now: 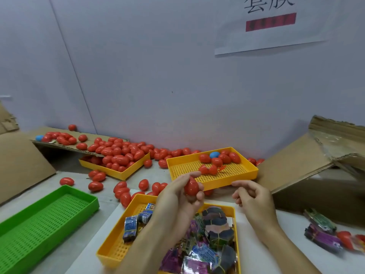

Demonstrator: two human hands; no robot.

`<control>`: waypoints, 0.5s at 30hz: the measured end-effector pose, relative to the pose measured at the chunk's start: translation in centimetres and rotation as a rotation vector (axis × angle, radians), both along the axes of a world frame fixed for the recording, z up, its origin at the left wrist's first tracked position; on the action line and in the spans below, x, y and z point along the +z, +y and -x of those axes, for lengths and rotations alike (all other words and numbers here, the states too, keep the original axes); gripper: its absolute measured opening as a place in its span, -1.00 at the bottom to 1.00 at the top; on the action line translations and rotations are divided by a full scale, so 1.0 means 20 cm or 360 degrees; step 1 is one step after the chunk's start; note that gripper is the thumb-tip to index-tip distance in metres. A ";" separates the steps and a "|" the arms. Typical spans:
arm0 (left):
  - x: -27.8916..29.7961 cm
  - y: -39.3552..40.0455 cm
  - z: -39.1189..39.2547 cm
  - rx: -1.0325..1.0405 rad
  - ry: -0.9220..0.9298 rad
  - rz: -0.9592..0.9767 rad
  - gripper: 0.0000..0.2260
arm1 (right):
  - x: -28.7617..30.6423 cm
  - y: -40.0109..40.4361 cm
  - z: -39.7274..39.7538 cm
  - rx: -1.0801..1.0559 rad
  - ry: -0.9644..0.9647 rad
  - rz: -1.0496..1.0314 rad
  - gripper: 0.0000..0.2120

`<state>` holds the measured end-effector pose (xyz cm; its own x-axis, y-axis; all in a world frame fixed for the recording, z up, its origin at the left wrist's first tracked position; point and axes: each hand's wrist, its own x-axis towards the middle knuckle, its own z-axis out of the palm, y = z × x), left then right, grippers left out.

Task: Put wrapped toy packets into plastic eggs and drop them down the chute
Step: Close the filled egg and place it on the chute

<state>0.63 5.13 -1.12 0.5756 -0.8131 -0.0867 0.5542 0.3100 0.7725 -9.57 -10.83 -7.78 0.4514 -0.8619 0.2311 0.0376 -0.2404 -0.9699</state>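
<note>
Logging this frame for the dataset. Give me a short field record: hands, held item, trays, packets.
left hand: grips a closed red egg
right hand: holds nothing, fingers loosely curled
near tray: yellow, holds wrapped packets
far tray: yellow, red eggs and one blue egg
green tray: on the left, nothing visible inside
loose eggs: heaped by the wall

Both hands raised, forearms reaching forward side by side.

The left hand (178,196) has its fingers curled in a closed grip; the right hand (251,196), well apart from it, hangs loosely curled, holding nothing.
</note>
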 end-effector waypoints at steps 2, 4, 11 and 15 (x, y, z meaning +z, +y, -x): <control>-0.01 0.02 0.02 -0.0024 0.0035 -0.0004 -0.70 | 0.00 0.00 0.00 -0.0006 -0.0001 -0.0015 -0.73; -0.02 0.02 0.04 -0.0049 0.0057 -0.0028 -0.71 | -0.01 0.00 0.00 -0.0008 -0.0005 -0.0009 -0.73; 0.00 0.02 0.08 -0.0109 0.0023 -0.0009 -0.64 | -0.01 0.00 0.00 0.0000 0.0003 0.0009 -0.74; -0.02 0.02 0.06 -0.0081 0.0122 0.0044 -0.64 | -0.01 0.00 0.00 0.0009 0.0005 0.0024 -0.75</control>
